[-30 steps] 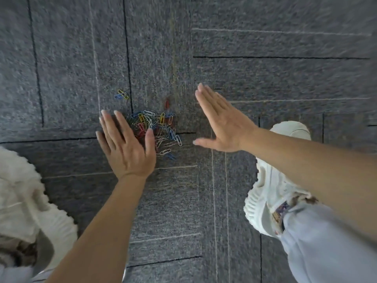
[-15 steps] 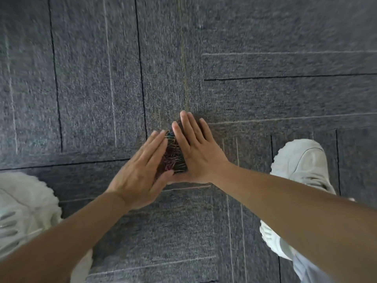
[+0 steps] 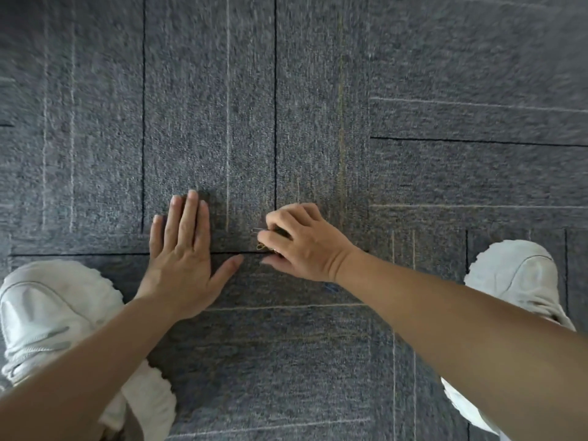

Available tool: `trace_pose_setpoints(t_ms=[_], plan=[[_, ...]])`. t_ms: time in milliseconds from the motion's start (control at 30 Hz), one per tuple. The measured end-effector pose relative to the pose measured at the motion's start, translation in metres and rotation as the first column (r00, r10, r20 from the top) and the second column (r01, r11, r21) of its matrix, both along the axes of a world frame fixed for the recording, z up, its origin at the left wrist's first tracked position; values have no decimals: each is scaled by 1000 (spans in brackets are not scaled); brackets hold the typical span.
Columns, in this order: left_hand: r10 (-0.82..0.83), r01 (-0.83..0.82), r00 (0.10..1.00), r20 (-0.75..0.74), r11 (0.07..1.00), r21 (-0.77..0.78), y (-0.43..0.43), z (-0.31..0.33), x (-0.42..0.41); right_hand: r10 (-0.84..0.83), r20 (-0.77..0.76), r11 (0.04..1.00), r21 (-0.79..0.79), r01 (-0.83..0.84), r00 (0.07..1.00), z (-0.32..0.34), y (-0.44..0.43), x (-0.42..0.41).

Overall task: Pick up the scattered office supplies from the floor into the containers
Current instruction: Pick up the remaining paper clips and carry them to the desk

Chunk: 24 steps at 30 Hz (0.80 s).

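right hand (image 3: 302,243) fisted on coloured wire paperclips (image 3: 263,246) at grey carpet floor (image 3: 318,90) | left hand (image 3: 181,256) flat, empty | blue clip (image 3: 331,287) loose by right wrist | we see no containers, we judge nothing binned

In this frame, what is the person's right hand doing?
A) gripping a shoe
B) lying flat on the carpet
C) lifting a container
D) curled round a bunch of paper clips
D: the right hand has its fingers curled round the paper clips, which peek out at its fingertips, while the left hand lies flat and open on the carpet.
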<state>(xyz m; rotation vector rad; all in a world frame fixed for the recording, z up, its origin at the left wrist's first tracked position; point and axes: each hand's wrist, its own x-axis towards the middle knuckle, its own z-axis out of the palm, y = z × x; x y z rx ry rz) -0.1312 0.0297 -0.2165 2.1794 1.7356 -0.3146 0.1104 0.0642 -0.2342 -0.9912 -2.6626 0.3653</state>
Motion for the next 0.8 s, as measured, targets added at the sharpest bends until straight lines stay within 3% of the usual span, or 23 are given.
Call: trace_pose_setpoints(t_ms=[200,267,333,400,433,467,500,533,567,600,667,733,800], plan=[[-7,7,1000,1,1000,18,-1,-1,1,119,5,982,145,-119,993,10,38,4],[-1,1,1000,13,1000,16,-2,-1,2,90,16,988,126,-91,996,11,44,-4],[22,-23,999,49,1000,10,-2,2,4,16,19,1000,-2,-16,1000,16,48,-11],[68,-68,990,125,998,-8,3,8,8,-137,-2,948,-290,131,991,30,53,-14],[94,-93,979,179,996,-13,8,11,11,-251,-3,855,-469,220,968,37,55,-12],[110,-112,966,233,994,-3,13,13,15,-394,-13,704,-647,292,919,44,57,-9],[115,-125,953,282,992,17,17,15,20,-560,-25,484,-821,302,828,53,58,-4],[126,-144,938,324,989,33,21,16,27,-720,-9,222,-951,217,694,61,60,4],[155,-179,920,360,983,32,24,17,35,-828,61,-30,-998,64,557,69,60,13],[202,-227,898,391,974,17,26,18,44,-873,150,-217,-972,-95,463,75,60,24],[288,-306,858,426,951,-27,27,19,63,-877,266,-397,-871,-290,400,80,57,46],[263,-277,864,429,960,-30,23,20,78,-869,303,-449,-815,-365,392,79,53,66],[129,-154,895,427,988,24,16,18,89,-869,323,-468,-783,-410,376,75,47,81]])
